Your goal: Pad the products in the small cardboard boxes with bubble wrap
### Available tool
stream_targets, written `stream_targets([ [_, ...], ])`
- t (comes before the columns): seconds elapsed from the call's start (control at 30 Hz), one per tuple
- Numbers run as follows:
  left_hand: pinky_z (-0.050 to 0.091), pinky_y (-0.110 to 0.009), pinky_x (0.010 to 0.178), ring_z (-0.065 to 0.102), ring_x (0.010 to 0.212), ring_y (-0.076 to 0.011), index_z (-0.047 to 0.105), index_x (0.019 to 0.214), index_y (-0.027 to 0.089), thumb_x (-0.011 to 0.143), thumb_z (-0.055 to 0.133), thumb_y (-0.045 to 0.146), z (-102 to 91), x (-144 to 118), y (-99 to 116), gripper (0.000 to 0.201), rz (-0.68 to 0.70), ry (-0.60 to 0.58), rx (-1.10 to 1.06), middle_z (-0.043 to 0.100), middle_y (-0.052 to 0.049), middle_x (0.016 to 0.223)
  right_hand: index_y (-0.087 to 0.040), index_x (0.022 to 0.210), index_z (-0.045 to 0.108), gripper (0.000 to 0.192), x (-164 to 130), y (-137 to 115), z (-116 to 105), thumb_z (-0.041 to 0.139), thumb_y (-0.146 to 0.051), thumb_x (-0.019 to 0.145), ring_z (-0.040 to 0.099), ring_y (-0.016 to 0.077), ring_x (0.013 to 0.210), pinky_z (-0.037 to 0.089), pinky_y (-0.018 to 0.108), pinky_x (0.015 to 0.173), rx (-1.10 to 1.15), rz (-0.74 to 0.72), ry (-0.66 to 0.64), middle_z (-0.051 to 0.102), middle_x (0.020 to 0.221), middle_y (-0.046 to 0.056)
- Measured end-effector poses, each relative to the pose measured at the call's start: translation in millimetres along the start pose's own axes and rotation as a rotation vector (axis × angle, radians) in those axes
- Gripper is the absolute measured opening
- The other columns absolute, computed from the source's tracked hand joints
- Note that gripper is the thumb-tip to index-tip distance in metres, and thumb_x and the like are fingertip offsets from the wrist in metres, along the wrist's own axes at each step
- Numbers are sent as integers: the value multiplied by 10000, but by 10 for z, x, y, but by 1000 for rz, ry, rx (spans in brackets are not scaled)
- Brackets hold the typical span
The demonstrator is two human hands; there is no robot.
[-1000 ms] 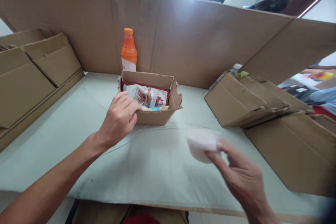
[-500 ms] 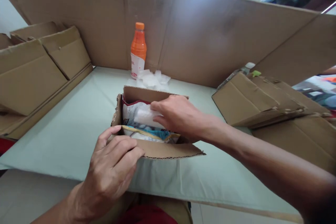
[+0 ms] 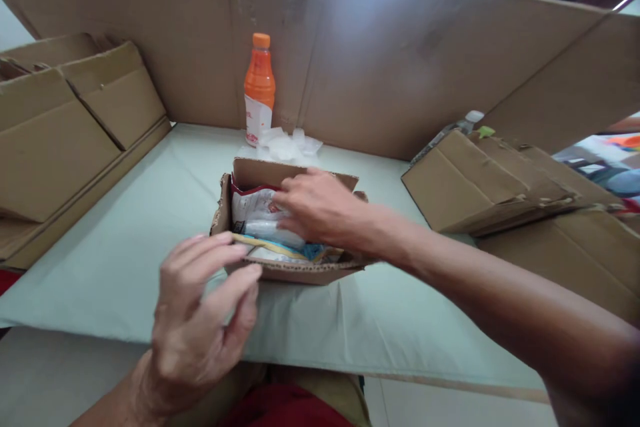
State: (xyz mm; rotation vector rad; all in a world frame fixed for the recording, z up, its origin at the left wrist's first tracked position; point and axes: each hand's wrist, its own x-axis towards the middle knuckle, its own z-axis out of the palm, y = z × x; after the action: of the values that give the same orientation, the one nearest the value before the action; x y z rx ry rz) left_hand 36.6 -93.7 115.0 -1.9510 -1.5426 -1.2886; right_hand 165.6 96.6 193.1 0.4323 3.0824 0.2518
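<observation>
A small cardboard box [image 3: 300, 273] stands uncovered on the table, its flaps up. Inside are a white printed bag with a dark red edge [image 3: 255, 203] and a blue and yellow-edged bag [image 3: 280, 247]. Between them lies a translucent white plastic packing piece [image 3: 273, 230]. My right hand [image 3: 320, 207] reaches into the box from above, thumb at the packing piece and bent fingers over the printed bag; its fingers are apart, partly hidden. My left hand [image 3: 205, 307] is at the near left corner, fingers spread and slightly blurred, holding nothing.
An orange bottle [image 3: 260, 90] stands behind the box, beside a pile of translucent plastic pieces [image 3: 287, 145]. Cardboard boxes stand at the left [image 3: 55, 140] and right [image 3: 465, 180]. A tall cardboard panel [image 3: 400, 60] closes off the back of the pale green table [image 3: 150, 213].
The packing piece sits lower between the bags, and my right hand's grip on it has loosened. My left hand has come off the near flap, which now stands more upright.
</observation>
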Motion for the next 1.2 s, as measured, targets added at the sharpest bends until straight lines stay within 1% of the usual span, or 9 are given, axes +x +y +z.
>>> stream_targets([
  [0.13, 457, -482, 1113, 565, 1267, -269, 544, 1392, 274, 819, 705, 60, -14, -184, -143, 632, -281, 179, -30, 572, -110, 1360, -188, 1046, 734, 195, -877, 374, -193, 664, -339, 944, 686, 175, 788, 498, 325, 742, 214, 364, 497, 762, 943, 51],
  [0.23, 445, -475, 1143, 559, 1306, -279, 535, 1421, 273, 850, 726, 193, 81, -429, -338, 608, -564, 62, -202, 565, -103, 1426, -197, 960, 742, 203, -1593, 408, 181, 677, -385, 917, 704, 171, 768, 542, 301, 722, 407, 666, 576, 775, 883, 59],
  [0.3, 492, -442, 1106, 585, 1289, -278, 510, 1443, 277, 853, 735, 304, 179, -587, -446, 632, -755, -26, -394, 548, -100, 1466, -212, 1052, 724, 279, -1861, 220, 623, 682, -440, 896, 709, 186, 747, 569, 315, 686, 579, 704, 551, 779, 918, 61],
  [0.47, 528, -395, 1053, 616, 1259, -293, 554, 1380, 217, 764, 798, 463, 407, -652, -551, 706, -1070, -49, -676, 628, -119, 1375, -196, 1267, 611, 463, -1580, -449, 1420, 666, -449, 883, 700, 250, 966, 594, 364, 797, 852, 674, 546, 725, 1156, 120],
  [0.6, 541, -384, 1014, 653, 1179, -275, 592, 1309, 178, 759, 783, 441, 677, -370, -487, 639, -1065, 26, -728, 686, -115, 1256, -187, 1153, 621, 380, -1245, -380, 1418, 582, -463, 895, 672, 233, 837, 565, 331, 662, 980, 741, 550, 720, 1036, 103],
  [0.7, 519, -389, 1046, 623, 1231, -269, 552, 1378, 190, 783, 746, 399, 937, -246, -305, 660, -1020, 16, -810, 628, -122, 1365, -193, 994, 618, 350, -1383, -167, 1388, 576, -517, 869, 664, 233, 779, 526, 313, 594, 997, 860, 569, 715, 915, 84],
  [0.87, 480, -406, 1102, 568, 1312, -263, 476, 1475, 252, 859, 682, 373, 1010, -507, -86, 660, -962, -77, -809, 542, -111, 1483, -198, 899, 612, 395, -1641, -95, 1470, 587, -590, 864, 648, 239, 763, 482, 311, 570, 922, 924, 526, 711, 858, 85],
  [1.0, 497, -424, 1086, 611, 1256, -268, 450, 1483, 229, 852, 683, 393, 677, -759, -330, 692, -1043, 68, -624, 546, -130, 1469, -183, 1004, 627, 411, -1002, -46, 1539, 572, -573, 886, 653, 236, 808, 493, 307, 596, 998, 698, 435, 721, 949, 95],
  [1.2, 486, -432, 1100, 451, 1427, -300, 415, 1498, 258, 823, 671, 317, 310, -686, -908, 724, -1046, 259, -448, 480, -111, 1532, -136, 1383, 503, 548, 809, 137, 1643, 497, -400, 903, 593, 298, 1199, 510, 459, 989, 951, 406, 481, 613, 1360, 174],
])
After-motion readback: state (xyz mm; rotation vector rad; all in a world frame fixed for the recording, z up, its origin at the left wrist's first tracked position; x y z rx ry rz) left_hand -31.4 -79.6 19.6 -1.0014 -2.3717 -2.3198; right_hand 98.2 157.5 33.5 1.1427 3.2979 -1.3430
